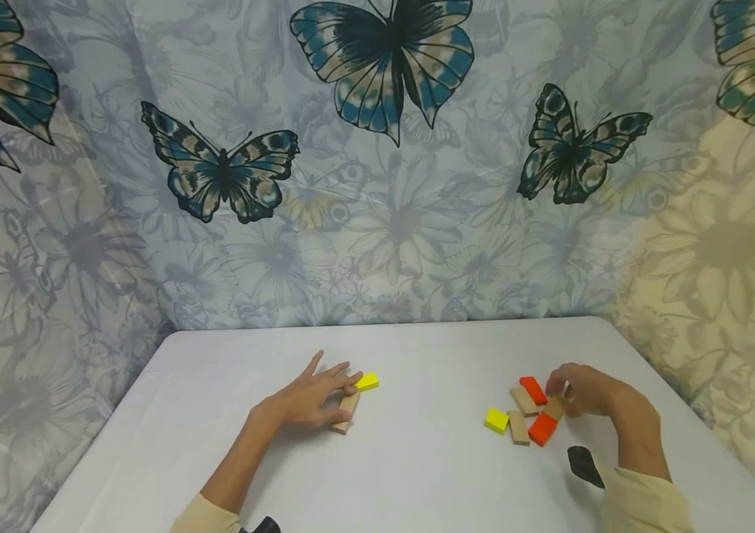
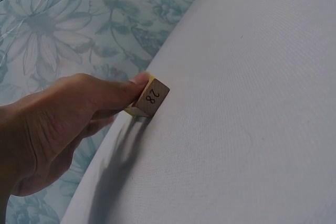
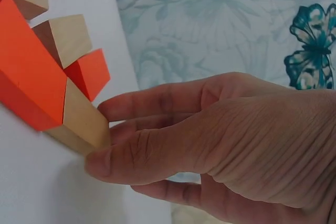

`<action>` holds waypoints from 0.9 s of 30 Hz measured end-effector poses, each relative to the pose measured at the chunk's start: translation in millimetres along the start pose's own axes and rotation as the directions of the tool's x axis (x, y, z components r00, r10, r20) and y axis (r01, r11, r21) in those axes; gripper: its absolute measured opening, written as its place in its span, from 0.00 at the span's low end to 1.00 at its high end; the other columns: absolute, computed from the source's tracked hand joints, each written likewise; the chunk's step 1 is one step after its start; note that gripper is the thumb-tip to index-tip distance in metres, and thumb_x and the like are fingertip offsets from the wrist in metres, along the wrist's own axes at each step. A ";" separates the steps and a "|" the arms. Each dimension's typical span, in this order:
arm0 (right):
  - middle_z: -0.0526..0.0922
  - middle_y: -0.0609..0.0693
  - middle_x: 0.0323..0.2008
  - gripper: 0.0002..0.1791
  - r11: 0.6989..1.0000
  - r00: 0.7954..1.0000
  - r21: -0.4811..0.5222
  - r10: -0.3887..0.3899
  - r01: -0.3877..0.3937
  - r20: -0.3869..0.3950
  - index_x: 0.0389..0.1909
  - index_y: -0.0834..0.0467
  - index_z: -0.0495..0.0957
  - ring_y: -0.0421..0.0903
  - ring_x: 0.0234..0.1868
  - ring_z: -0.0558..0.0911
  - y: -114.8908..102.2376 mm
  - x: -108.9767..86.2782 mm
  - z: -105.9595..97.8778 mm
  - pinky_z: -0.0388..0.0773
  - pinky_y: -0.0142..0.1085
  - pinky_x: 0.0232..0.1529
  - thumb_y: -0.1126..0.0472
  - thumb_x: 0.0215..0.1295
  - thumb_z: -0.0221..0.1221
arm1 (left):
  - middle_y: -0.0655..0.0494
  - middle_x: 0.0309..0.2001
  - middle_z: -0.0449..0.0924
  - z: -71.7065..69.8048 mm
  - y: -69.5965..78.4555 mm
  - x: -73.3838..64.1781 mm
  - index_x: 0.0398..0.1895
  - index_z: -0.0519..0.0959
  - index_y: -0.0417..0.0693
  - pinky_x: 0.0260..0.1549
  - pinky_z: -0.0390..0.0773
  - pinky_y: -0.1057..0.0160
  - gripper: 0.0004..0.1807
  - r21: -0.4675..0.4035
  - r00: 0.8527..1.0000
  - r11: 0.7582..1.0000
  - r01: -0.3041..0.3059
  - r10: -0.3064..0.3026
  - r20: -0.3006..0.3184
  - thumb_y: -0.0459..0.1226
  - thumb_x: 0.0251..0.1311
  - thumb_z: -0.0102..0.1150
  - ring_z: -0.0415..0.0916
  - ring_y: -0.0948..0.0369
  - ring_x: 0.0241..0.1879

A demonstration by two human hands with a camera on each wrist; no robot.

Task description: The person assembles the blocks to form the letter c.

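On the left side of the table, my left hand [image 1: 307, 397] holds a plain wooden block [image 1: 349, 411] between thumb and fingers. A number, 28, shows on that block's end face [image 2: 153, 97] in the left wrist view. Against its far end lies a yellow block [image 1: 368, 382], close to a fingertip. At the right, my right hand [image 1: 592, 390] pinches a wooden block [image 3: 86, 116] with thumb and forefinger. That block touches a red block [image 3: 31, 72] at its other end. A second red block [image 1: 533, 390] and another wooden block [image 1: 524, 400] lie beside it.
Nearer the middle, a yellow block [image 1: 497, 420] and a wooden block [image 1: 519, 428] adjoin the right cluster. All the blocks lie on a white-covered table [image 1: 417, 474]. Behind it hangs a butterfly-patterned cloth [image 1: 404, 222].
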State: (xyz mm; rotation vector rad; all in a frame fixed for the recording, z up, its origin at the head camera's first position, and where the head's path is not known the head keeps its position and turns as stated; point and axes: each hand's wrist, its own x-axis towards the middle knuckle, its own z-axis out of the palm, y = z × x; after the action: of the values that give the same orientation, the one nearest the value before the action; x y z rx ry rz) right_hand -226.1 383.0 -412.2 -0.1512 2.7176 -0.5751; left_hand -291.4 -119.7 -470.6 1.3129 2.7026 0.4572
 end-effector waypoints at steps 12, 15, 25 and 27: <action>0.82 0.53 0.40 0.14 1.000 1.000 -0.011 0.014 -0.014 -0.026 0.41 0.59 0.78 0.49 0.42 0.78 9.3 -0.2 1.7 0.82 0.44 0.43 0.75 0.56 0.68 | 0.53 0.68 0.81 3.8 -3.4 -0.2 0.79 0.66 0.46 0.82 0.33 0.31 0.39 -0.033 1.000 0.999 0.015 -0.015 0.005 0.55 0.72 0.58 0.57 0.45 0.82; 0.81 0.52 0.38 0.13 1.000 0.999 -0.005 -0.007 0.007 -0.039 0.36 0.58 0.78 0.47 0.39 0.77 12.9 -2.1 -0.5 0.78 0.40 0.40 0.73 0.55 0.69 | 0.53 0.70 0.79 4.4 -4.7 0.4 0.76 0.70 0.47 0.82 0.32 0.31 0.36 -0.041 1.000 0.999 0.007 -0.007 -0.002 0.55 0.72 0.59 0.56 0.44 0.83; 0.77 0.49 0.30 0.12 0.997 0.996 -0.067 -0.043 0.038 -0.083 0.30 0.58 0.76 0.45 0.34 0.73 9.8 -10.8 -12.6 0.72 0.35 0.34 0.70 0.53 0.70 | 0.54 0.72 0.78 3.0 -6.0 0.6 0.76 0.70 0.48 0.82 0.32 0.30 0.36 -0.047 1.000 0.999 0.011 -0.010 0.019 0.55 0.72 0.59 0.54 0.44 0.83; 0.78 0.48 0.30 0.12 0.997 0.994 -0.066 -0.054 0.048 -0.097 0.30 0.58 0.76 0.45 0.34 0.73 4.5 -12.3 -15.3 0.73 0.34 0.34 0.69 0.53 0.71 | 0.54 0.70 0.79 3.4 -7.0 0.5 0.78 0.68 0.48 0.82 0.33 0.30 0.37 -0.040 1.000 0.999 0.010 -0.009 0.022 0.55 0.72 0.59 0.53 0.44 0.83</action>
State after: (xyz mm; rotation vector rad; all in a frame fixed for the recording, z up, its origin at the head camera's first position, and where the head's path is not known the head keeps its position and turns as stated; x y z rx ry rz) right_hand -220.4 395.0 -397.0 -0.2144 2.8370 -0.5245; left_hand -296.2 -122.6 -476.0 1.2863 2.6666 0.4908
